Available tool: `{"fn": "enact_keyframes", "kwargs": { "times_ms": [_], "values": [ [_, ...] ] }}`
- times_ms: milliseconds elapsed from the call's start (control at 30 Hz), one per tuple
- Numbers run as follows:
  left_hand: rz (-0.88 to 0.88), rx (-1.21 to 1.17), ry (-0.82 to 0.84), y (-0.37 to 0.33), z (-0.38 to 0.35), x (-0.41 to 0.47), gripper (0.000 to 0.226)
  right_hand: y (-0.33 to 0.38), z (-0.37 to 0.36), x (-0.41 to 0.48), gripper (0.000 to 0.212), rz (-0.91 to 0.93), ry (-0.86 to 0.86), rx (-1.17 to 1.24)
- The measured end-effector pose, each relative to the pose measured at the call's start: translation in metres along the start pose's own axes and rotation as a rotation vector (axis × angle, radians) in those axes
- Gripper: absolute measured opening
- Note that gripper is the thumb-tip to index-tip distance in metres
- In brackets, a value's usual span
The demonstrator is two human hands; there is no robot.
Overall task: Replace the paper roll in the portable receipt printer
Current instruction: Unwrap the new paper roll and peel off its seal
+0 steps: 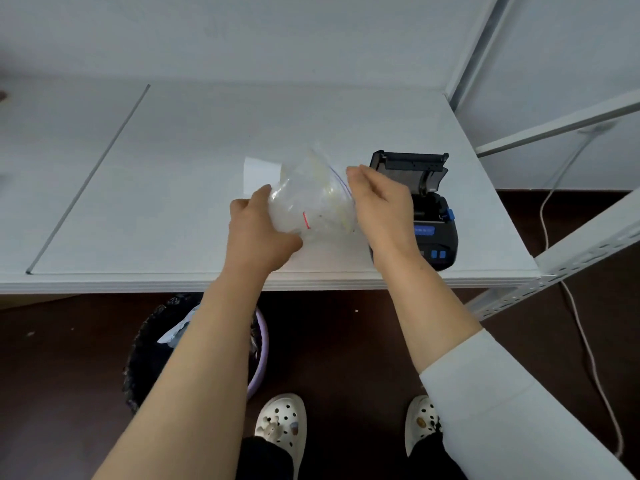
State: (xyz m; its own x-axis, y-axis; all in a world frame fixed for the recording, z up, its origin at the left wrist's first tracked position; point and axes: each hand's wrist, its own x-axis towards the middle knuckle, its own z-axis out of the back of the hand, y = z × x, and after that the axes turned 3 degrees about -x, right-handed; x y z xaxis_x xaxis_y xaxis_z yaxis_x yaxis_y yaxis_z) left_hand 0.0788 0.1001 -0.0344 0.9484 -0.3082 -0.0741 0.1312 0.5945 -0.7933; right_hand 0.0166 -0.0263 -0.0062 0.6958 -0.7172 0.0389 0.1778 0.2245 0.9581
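One printer [420, 209]; one plastic bag [313, 199]; two hands [258, 233].

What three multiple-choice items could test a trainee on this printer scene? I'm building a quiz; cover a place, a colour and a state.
1. Where is the printer?
A. on the table's right part
B. on the floor
C. in the bin

2. What colour is the printer's side latch?
A. red
B. blue
C. green

3. How is the printer's lid?
A. shut
B. missing
C. open

Answers: 1 A, it stands near the table's right edge; 2 B, the latch shows blue; 3 C, the lid stands raised while left hand and right hand hold a clear bag.
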Motion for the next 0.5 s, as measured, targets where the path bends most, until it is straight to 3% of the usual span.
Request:
{"fn": "enact_keyframes", "kwargs": {
  "times_ms": [100, 233, 367, 400, 467, 500],
  "values": [
    [0.034, 0.115, 0.034, 0.007, 0.008, 0.0, 0.09, 0.0, -0.005, -0.005, 0.054, -0.088, 0.144, -0.046],
    [0.013, 0.158, 0.075, 0.006, 0.008, -0.003, 0.091, -0.011, -0.015, -0.009, 0.043, -0.021, 0.23, -0.168],
    [0.224, -0.299, -0.008, 0.002, 0.013, 0.0, 0.088, -0.019, -0.018, -0.008, 0.036, 0.006, 0.226, -0.221],
    [0.299, -0.398, -0.04, 0.001, 0.015, 0.0, 0.076, -0.017, -0.018, -0.008, 0.035, 0.0, 0.228, -0.224],
    [0.372, -0.415, -0.088, 0.003, 0.013, 0.002, 0.017, -0.017, -0.019, -0.008, 0.039, -0.024, 0.235, -0.202],
    [0.388, -0.401, -0.106, 0.006, 0.01, 0.003, 0.018, -0.016, -0.02, -0.009, 0.04, -0.043, 0.233, -0.194]
  ]
}}
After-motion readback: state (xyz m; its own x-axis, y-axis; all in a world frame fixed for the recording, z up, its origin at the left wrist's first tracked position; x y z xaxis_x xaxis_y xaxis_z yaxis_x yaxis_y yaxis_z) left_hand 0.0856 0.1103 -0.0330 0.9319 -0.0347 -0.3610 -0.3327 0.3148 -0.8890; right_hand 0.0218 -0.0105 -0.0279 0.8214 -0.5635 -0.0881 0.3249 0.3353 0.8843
